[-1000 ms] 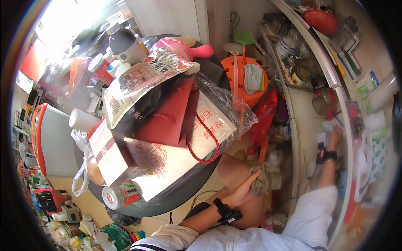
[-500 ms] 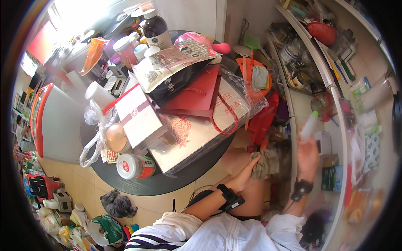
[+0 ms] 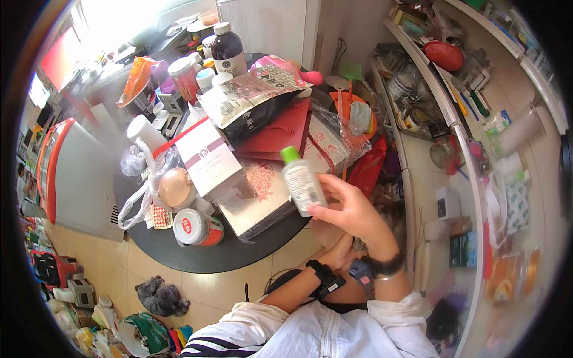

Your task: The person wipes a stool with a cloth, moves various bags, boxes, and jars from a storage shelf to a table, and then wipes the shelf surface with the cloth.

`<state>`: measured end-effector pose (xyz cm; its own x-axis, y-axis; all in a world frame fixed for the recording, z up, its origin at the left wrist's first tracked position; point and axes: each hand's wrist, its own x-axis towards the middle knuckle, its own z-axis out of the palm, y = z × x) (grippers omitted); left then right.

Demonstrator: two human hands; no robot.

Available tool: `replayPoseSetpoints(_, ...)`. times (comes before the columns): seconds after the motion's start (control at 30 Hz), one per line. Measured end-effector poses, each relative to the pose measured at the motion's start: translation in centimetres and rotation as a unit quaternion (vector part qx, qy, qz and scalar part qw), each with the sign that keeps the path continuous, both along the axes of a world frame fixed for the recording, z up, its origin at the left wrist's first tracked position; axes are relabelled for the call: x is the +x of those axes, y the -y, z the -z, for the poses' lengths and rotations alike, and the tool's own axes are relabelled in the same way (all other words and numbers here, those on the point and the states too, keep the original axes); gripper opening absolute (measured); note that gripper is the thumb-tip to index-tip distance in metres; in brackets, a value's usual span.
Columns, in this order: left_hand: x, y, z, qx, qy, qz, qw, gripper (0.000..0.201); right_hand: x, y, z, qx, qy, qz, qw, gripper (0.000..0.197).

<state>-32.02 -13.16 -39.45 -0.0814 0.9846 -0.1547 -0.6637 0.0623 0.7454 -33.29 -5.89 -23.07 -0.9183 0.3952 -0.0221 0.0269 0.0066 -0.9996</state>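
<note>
My right hand [image 3: 352, 209] holds up a small clear-white bottle [image 3: 304, 188] with a green cap, its fingers and thumb closed round the lower half. The bottle leans a little to the left, in front of the table's near right edge. Lower down, my left hand [image 3: 339, 253] is partly hidden behind my right wrist. A sliver of a grey-brown cloth [image 3: 359, 245] shows at its fingers. Closest to the bottle on the table are a flat box with a red print [image 3: 253, 206] and a red paper bag [image 3: 280, 134].
A round dark table [image 3: 179, 259] bears a white box [image 3: 209, 158], a red-labelled jar [image 3: 197, 228], a dark bottle [image 3: 228, 51] and a foil pouch [image 3: 245, 101]. Laden shelves [image 3: 471, 197] line the right side. A grey furry dog [image 3: 161, 296] lies on the tiled floor.
My right hand has brought the bottle from beside the right shelves leftward to in front of the table. My left hand and the cloth have become mostly covered by my right arm.
</note>
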Motion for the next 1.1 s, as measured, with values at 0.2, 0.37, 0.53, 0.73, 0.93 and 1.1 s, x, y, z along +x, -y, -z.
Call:
replayPoseSetpoints(0.2,-0.5,-0.5,3.9,-0.023,-0.17,0.012,0.985,0.052,-5.2,3.0,0.5,0.042,-0.018,-0.009,0.999,0.057)
replayPoseSetpoints(0.37,-0.2,-0.9,2.0,-0.062,-0.361,0.036,0.93,0.054,-4.6,4.2,0.9,0.048,-0.089,0.019,0.995,0.042)
replayPoseSetpoints(0.53,-0.6,-0.5,2.5,-0.044,0.016,0.001,0.999,0.047,0.0,3.1,0.0,0.011,-0.098,-0.01,0.995,0.025)
replayPoseSetpoints(0.73,-1.2,-1.1,3.4,-0.064,0.346,0.03,0.936,0.041,9.8,-2.6,1.8,0.068,-0.026,0.117,0.99,0.02)
replayPoseSetpoints(0.93,0.6,-2.9,-0.6,-0.118,0.343,0.069,0.93,0.044,24.5,-15.2,11.5,0.224,0.205,0.442,0.844,0.037)
replayPoseSetpoints(1.1,0.6,-2.9,-0.5,-0.126,0.341,0.073,0.929,0.045,31.8,-22.5,15.3,0.383,0.538,0.421,0.622,0.065)
